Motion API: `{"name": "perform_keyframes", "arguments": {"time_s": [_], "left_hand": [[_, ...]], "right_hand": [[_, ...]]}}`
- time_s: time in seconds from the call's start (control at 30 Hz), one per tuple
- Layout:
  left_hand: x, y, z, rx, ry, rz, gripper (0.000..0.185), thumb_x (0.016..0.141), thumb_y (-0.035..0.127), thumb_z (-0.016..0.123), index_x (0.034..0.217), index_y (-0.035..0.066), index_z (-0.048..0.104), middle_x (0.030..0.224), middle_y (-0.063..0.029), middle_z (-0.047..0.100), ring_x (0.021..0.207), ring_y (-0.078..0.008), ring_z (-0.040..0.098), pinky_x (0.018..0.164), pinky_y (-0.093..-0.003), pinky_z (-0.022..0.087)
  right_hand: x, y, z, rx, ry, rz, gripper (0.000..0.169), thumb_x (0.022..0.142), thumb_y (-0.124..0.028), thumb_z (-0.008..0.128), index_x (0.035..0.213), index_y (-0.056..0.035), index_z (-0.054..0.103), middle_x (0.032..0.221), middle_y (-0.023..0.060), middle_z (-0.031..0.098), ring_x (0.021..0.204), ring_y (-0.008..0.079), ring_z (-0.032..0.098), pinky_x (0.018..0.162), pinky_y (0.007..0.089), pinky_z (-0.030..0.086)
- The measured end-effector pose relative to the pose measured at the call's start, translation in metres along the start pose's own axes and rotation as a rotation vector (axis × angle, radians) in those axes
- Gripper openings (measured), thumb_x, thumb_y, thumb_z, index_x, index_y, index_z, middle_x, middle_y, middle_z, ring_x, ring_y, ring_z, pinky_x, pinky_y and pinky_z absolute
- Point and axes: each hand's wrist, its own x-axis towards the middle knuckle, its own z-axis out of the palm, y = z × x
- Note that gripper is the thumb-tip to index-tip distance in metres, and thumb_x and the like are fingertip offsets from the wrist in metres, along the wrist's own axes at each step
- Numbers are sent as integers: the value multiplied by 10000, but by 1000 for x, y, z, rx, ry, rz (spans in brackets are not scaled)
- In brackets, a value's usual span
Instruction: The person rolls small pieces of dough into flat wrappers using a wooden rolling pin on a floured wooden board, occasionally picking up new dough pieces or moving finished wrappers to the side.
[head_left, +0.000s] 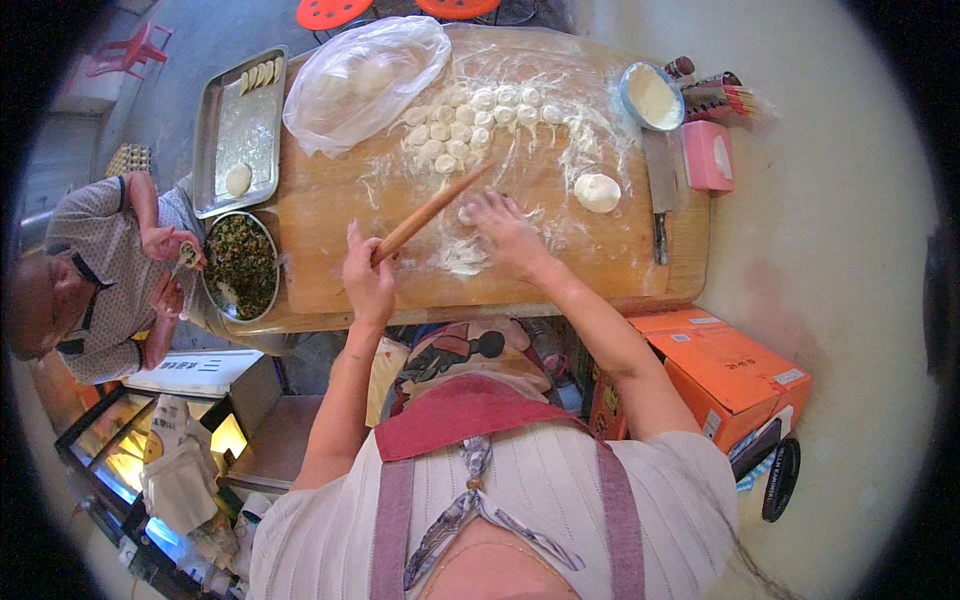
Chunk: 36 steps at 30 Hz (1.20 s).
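Observation:
My left hand (370, 281) grips a tapered wooden rolling pin (431, 214), which slants up to the right above the board. The fingers of my right hand (506, 232) are spread low over the floured wooden board (337, 217). A small dough piece (466, 216) shows at their left edge; whether they grip it is hidden. Just below lies a patch of loose flour (463, 256). Several small floured dough rounds (461, 124) lie grouped beyond the pin. Right of my right hand rests a larger flattened stack or lump of dough (598, 193).
A cleaver (660, 191), flour bowl (652, 96) and pink tissue box (708, 156) line the right side. Dough lies under a plastic bag (367, 82). At left are a metal tray (236, 135) with dumplings and a filling bowl (241, 266); a person (112, 225) there fills a wrapper.

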Motion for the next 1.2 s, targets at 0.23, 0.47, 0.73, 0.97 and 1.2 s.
{"name": "perform_keyframes", "arguments": {"time_s": [0.23,0.47,0.73,0.97,1.2], "left_hand": [[70,30,58,325,-155,472,445,885,273,745,1196,4,573,1564,-314,419,1451,-491,409,1134,-592,378],[51,4,70,321,-337,483,729,1004,415,570,1508,-76,379,1609,-342,320,1494,-525,303,1227,-599,253],[54,-20,79,434,-335,533,771,972,400,612,1499,-115,385,1622,-343,297,1518,-500,268,1246,-569,222],[107,25,76,500,-248,390,828,985,425,588,1566,-95,309,1654,-326,246,1535,-502,231,1269,-568,167],[118,27,82,456,-115,332,789,972,366,632,1539,-102,344,1626,-344,297,1513,-524,274,1262,-576,181]], "right_hand": [[21,1,7,-256,267,233,532,991,-237,562,1473,-17,518,1602,204,430,1518,415,327,1213,555,290],[-6,9,36,-388,161,250,581,1025,-252,494,1511,61,435,1616,260,387,1520,416,340,1225,551,282],[16,11,10,-340,99,185,619,1009,-240,528,1544,41,394,1625,269,361,1524,439,317,1234,554,272],[44,27,22,-390,308,260,596,1008,-217,513,1524,65,415,1617,273,381,1527,429,328,1228,550,283],[89,27,4,-315,418,350,578,1011,-212,493,1514,66,427,1636,259,358,1530,422,319,1262,538,224]]}}
